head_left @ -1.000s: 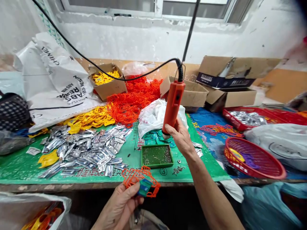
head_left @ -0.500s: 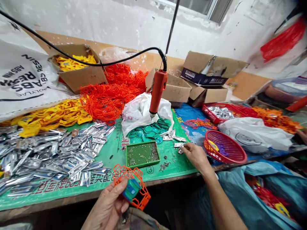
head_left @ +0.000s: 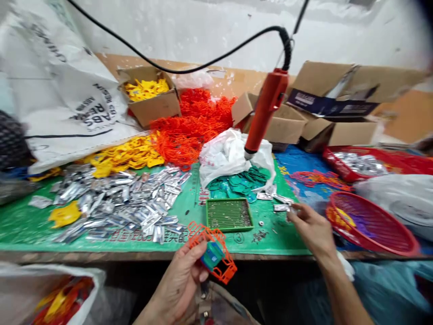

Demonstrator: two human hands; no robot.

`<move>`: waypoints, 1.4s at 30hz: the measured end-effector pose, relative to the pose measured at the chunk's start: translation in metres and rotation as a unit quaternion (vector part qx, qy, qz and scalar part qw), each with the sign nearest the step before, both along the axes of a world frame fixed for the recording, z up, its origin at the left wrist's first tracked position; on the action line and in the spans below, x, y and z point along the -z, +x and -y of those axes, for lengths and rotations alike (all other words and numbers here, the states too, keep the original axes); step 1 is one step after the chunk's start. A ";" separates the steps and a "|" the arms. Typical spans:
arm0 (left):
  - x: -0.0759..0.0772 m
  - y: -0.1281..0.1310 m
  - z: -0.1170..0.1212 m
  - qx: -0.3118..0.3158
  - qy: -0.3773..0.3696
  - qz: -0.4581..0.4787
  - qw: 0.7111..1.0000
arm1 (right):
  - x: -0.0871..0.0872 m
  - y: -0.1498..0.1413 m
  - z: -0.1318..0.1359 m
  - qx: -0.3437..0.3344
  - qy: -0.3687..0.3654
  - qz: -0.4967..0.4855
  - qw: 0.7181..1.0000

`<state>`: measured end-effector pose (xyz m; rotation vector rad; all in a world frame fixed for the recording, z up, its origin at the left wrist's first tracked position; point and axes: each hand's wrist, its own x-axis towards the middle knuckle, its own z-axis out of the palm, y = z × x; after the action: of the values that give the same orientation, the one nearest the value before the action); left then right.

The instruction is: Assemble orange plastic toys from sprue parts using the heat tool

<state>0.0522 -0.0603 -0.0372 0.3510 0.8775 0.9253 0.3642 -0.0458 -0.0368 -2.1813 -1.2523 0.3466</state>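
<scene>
My left hand, low in the middle, pinches an orange plastic frame together with a teal plastic piece set against it. At the right, my right hand closes its fingertips on a small silver metal plate, beside a few more silver plates. Between the hands stands a green perforated tray, with tiny screws spilled near it. An orange electric screwdriver hangs tilted above the teal pieces, touched by neither hand.
Silver metal plates and yellow plastic pieces are heaped at left. Behind lie tangled orange frames, a white bag and cardboard boxes. A red basket stands at right. The screwdriver's cable crosses overhead.
My right hand has let go of the screwdriver, which hangs freely, and moved right to the loose silver plates, taking one in its fingertips. My left hand keeps its hold. The view swung right, then back.
</scene>
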 end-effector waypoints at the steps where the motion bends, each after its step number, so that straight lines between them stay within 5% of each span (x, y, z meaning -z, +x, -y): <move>1: 0.000 -0.001 -0.001 -0.003 0.005 0.006 1.000 | -0.006 -0.009 0.004 -0.016 0.016 -0.047 0.999; 2: 0.000 -0.002 -0.002 -0.004 0.011 0.010 1.000 | -0.012 -0.020 0.008 -0.057 0.035 -0.167 0.984; 4: 0.001 -0.006 -0.003 -0.001 0.029 0.008 1.000 | -0.024 -0.045 0.015 -0.188 0.004 -0.375 0.908; 7: 0.000 -0.013 -0.003 0.003 0.058 -0.018 0.998 | -0.039 -0.081 0.017 -0.307 -0.071 -0.482 0.817; 12: -0.008 -0.017 -0.004 0.019 0.096 -0.034 0.995 | -0.053 -0.109 -0.001 -0.431 -0.034 -0.296 0.852; 17: -0.010 -0.012 -0.003 0.027 0.099 -0.013 0.995 | -0.054 -0.124 -0.008 -0.510 -0.050 -0.229 0.827; 23: -0.005 -0.011 -0.003 0.048 0.107 -0.002 0.993 | -0.040 -0.134 -0.005 -0.502 -0.075 -0.217 0.834; 26: -0.008 -0.017 -0.001 0.052 0.112 -0.099 0.987 | -0.040 -0.133 -0.004 -0.488 -0.075 -0.232 0.838; 28: -0.015 -0.025 0.002 -0.009 0.140 -0.247 0.959 | -0.043 -0.133 -0.002 -0.479 -0.062 -0.222 0.847; 31: -0.028 -0.037 0.008 -0.094 0.230 -0.427 0.869 | -0.046 -0.135 0.003 -0.477 -0.044 -0.168 0.862; 33: -0.035 -0.040 0.010 -0.042 0.287 -0.439 0.851 | -0.046 -0.138 0.007 -0.488 -0.036 -0.129 0.863; 38: -0.037 -0.026 0.002 0.184 0.269 -0.313 0.892 | -0.039 -0.146 0.014 -0.527 0.045 0.000 0.848; 42: -0.031 -0.018 -0.003 0.182 0.254 -0.267 0.912 | -0.032 -0.149 0.018 -0.501 0.154 0.087 0.847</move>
<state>0.0338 -0.0572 -0.0060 1.2227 1.0082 0.7013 0.2152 -0.0634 -0.0051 -1.1446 -2.3056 0.3102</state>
